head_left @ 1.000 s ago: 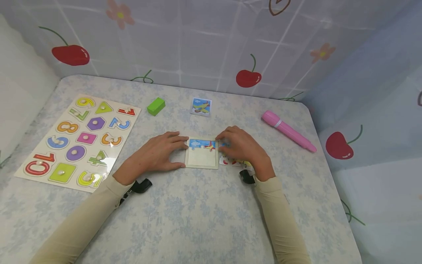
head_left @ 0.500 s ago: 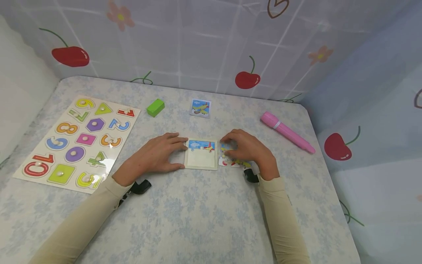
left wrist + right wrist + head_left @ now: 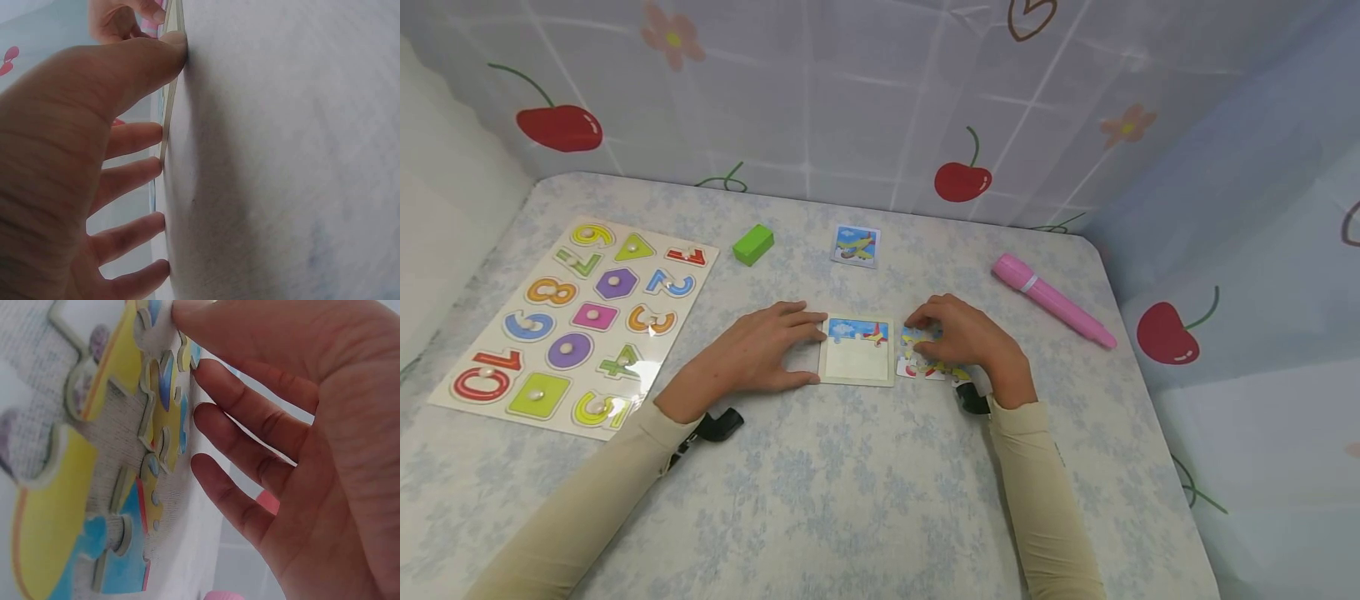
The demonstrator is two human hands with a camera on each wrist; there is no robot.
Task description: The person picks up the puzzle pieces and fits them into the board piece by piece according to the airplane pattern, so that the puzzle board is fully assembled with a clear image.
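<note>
works at a floral tabletop [image 3: 850,500] with a number board [image 3: 568,382] at left. spreads the left hand [image 3: 760,343] wide, curves the right hand [image 3: 962,335] with thumb and index narrowly apart, cannot tell if pinching. with the left, touches the left edge of the puzzle tray [image 3: 857,364], and with the right, arches over smaller loose puzzle pieces [image 3: 53,506] just right of it.

The board [image 3: 613,334] bears red 1 [image 3: 687,255], blue 2 [image 3: 671,282], orange 3 [image 3: 652,318], green 4 [image 3: 621,362] and yellow 5 [image 3: 602,408] at right, with yellow 6 [image 3: 591,233], green 7 [image 3: 579,262], orange 8 [image 3: 552,290], blue 9 [image 3: 529,326] and red 10 [image 3: 488,372] at left.
</note>
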